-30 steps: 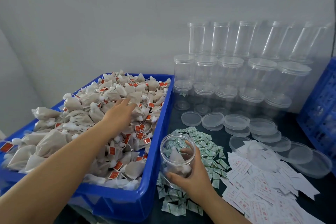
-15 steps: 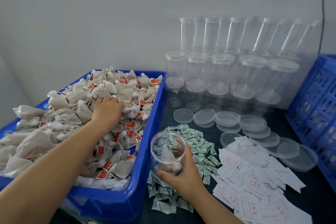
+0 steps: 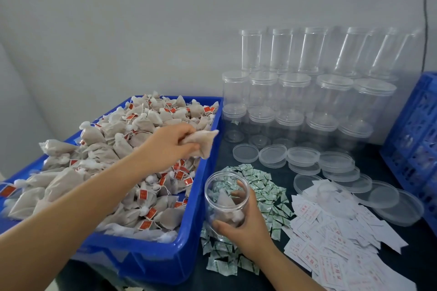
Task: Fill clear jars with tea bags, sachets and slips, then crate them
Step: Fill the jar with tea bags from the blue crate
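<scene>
The left grip (image 3: 175, 142) pinches one tea bag (image 3: 203, 143), lifted over the blue bin (image 3: 184, 241) of bags at nine o'clock. The right grip (image 3: 246, 224) grasps an open jar (image 3: 225, 198) holding a few bags, at six o'clock on the counter (image 3: 281, 175), atop the sachets (image 3: 264, 186). Slips (image 3: 335, 236) lie at four o'clock, empty jars (image 3: 295, 92) at one.

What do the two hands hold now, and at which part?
The left hand grips a tea bag at its one end. The right hand holds the open clear jar around its lower wall.
</scene>
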